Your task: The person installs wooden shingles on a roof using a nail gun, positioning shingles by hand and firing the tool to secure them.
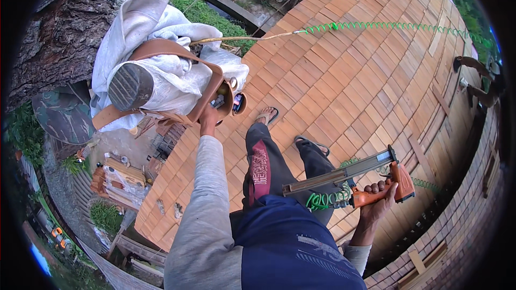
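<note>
My left hand [208, 118] reaches to the mouth of a brown leather tool pouch [206, 96], its fingers mostly hidden inside. Small items I cannot make out lie in the pouch. Its belt is draped around a cut post [130, 86] wrapped in white cloth [145, 19]. On my right side, my right hand [378, 198] is wrapped around the handle of an orange nail gun [403, 180]. The tool's long grey magazine points left across my legs. A green coiled air hose [325, 200] hangs by its handle.
I stand in sandals on a sloped, curved roof of wooden shingles [344, 75]. Another green coiled hose [387, 24] stretches across the upper roof. A rough tree trunk [62, 37] rises at left. Beyond the roof's left edge, the ground lies far below. Loose boards [422, 268] lie lower right.
</note>
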Motion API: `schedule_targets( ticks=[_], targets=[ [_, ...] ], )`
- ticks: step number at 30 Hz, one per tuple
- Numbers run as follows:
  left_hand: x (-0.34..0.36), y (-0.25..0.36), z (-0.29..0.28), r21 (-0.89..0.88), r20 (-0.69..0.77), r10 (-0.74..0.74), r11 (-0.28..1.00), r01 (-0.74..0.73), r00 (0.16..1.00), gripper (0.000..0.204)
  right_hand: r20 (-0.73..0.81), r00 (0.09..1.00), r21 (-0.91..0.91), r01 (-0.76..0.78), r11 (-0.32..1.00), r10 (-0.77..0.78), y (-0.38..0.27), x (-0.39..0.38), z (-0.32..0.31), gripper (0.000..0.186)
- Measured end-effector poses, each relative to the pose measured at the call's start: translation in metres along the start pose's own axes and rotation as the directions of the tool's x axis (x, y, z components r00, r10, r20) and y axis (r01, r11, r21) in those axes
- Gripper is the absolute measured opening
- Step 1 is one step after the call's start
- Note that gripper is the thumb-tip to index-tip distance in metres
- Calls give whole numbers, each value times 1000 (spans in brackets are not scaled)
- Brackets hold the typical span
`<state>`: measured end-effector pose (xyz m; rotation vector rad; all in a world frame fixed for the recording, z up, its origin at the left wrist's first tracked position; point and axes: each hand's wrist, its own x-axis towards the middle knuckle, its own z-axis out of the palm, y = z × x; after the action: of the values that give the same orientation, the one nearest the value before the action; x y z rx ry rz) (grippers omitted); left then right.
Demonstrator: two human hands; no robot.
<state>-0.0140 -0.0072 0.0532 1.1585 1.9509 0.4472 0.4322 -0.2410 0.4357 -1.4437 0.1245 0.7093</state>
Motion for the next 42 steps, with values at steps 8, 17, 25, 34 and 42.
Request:
schedule_targets(
  ticks=[8, 17, 25, 34, 42],
  targets=[
    [18, -1, -13, 660, 189, 58, 732, -171, 980, 37, 30, 999, -36, -34, 999, 35, -4, 5, 12, 36],
    [24, -24, 9, 508, -91, 48, 862, 5, 995, 37, 73, 994, -130, -70, 989, 80, -9, 31, -8, 33],
    [14, -18, 19, 232, -302, -72, 961, 147, 951, 36, -12, 999, -250, -45, 967, 43, -12, 62, -5, 31],
    [22, -19, 29, 102, -342, -147, 976, 192, 928, 36, 157, 986, -257, -14, 966, 56, -19, 83, -2, 44],
    [27, -25, 30, 454, -148, -21, 887, 87, 989, 35, 132, 990, -239, -25, 971, 58, -17, 68, 1, 43]
  ],
)
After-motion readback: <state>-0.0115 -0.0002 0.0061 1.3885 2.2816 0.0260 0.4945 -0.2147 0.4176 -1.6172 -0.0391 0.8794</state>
